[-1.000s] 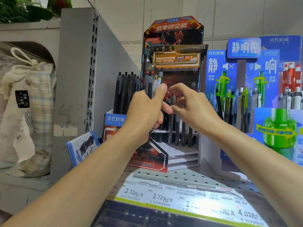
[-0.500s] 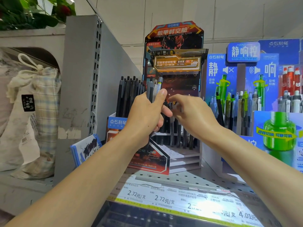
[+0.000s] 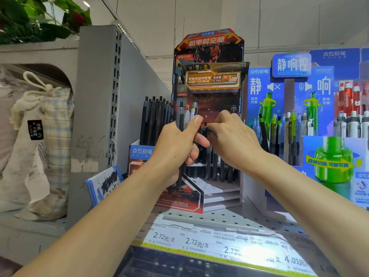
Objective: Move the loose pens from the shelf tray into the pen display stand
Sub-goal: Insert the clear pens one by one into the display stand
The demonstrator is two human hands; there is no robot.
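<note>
Now, seen from head cam: left hand (image 3: pixel 175 148) grips a bunch of pens (image 3: pixel 186 118) upright as a ready supply, w/ fingers curled round them; right hand (image 3: pixel 232 140) pinches one pen's top, lowering it into the red pen display stand (image 3: pixel 207 80)

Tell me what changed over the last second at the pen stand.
The right hand reached further into the display stand, fingertips now pinching a pen top there. The left hand kept its grip on the bundle of pens. Stand and other displays unmoved.
</note>
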